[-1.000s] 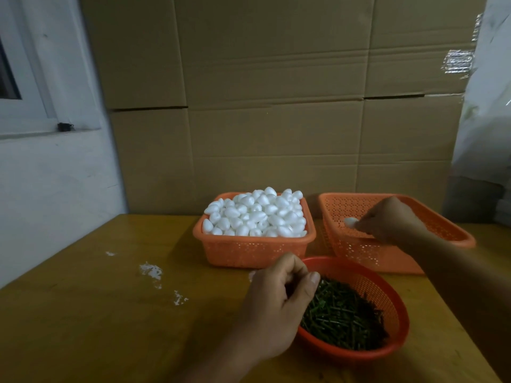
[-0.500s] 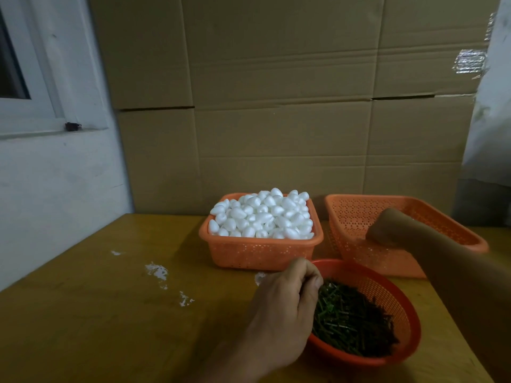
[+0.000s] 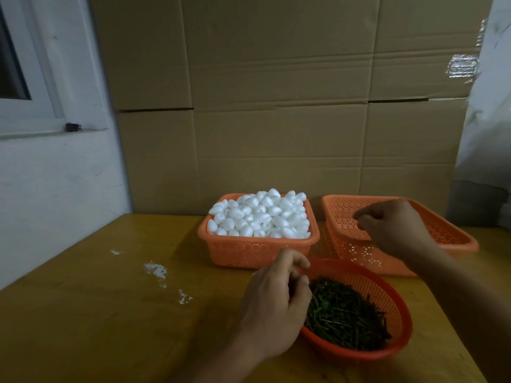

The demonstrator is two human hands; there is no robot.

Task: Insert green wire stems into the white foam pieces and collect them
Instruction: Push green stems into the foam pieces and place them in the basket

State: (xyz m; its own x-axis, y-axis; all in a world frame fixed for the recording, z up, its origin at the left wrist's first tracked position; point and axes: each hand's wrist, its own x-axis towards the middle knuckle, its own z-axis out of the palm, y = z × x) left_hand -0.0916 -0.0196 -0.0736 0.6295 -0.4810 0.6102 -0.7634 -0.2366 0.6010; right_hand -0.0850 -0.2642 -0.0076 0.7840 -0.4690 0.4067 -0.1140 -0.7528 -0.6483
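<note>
A square orange basket (image 3: 218, 246) at the back holds a heap of white foam pieces (image 3: 260, 214). In front of it a round orange basket (image 3: 398, 308) holds a pile of green wire stems (image 3: 345, 319). My left hand (image 3: 276, 302) hovers at the round basket's left rim with its fingers curled in a pinch, seemingly on a thin green stem that the fingers mostly hide. My right hand (image 3: 395, 228) hangs over the second square orange basket (image 3: 345, 244) at the right, fingers loosely curled with no foam piece in them. That basket's contents are hidden behind the hand.
The baskets stand on a yellow-brown wooden table (image 3: 96, 313) with white foam crumbs (image 3: 157, 270) left of centre. Stacked cardboard boxes (image 3: 276, 120) form a wall right behind the baskets. A white wall with a window frame (image 3: 41, 106) is at the left.
A second ago my right hand held a white foam piece over the right basket; it dipped into the basket and has come up without it. My left hand stayed at the stem basket's rim.
</note>
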